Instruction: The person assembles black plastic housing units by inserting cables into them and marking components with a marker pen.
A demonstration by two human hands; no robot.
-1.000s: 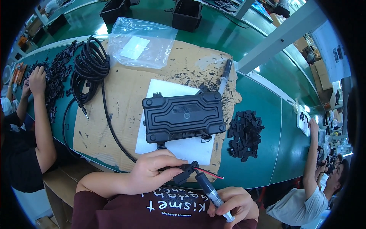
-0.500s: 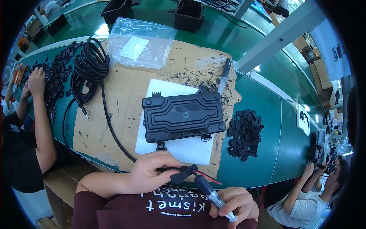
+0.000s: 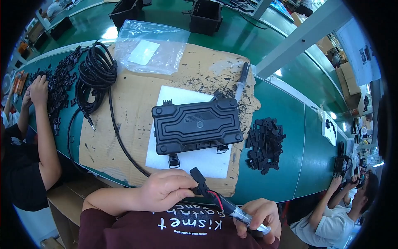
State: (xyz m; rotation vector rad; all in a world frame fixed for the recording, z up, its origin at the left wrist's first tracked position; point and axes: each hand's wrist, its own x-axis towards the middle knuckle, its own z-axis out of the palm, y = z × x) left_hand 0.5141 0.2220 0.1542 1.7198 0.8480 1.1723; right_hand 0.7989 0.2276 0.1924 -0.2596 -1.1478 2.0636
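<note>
My left hand [image 3: 168, 189] pinches the near end of a black corrugated cable [image 3: 121, 139], where a small black plastic part [image 3: 199, 177] is fitted. Red and black wires [image 3: 215, 198] stick out of it. In my right hand [image 3: 262, 216] is a syringe [image 3: 238, 213] with dark contents, its tip end against or just beside the black part; fingers hide whether they touch. The syringe slants down to the right, its pale plunger towards me. Beyond my hands a black ribbed plastic case [image 3: 199, 126] lies on a white foam sheet [image 3: 195, 169].
Stained cardboard [image 3: 97, 145] covers the green table. Black plastic pieces [image 3: 265, 145] are heaped right of it. At the back lie a clear bag [image 3: 166, 50] and a second syringe [image 3: 242, 81]; the cable coil [image 3: 96, 72] is at left. Co-workers sit on both sides.
The black part in my left hand has turned, one end now pointing up and away from me. My right hand has tilted the syringe flatter and shifted it slightly right.
</note>
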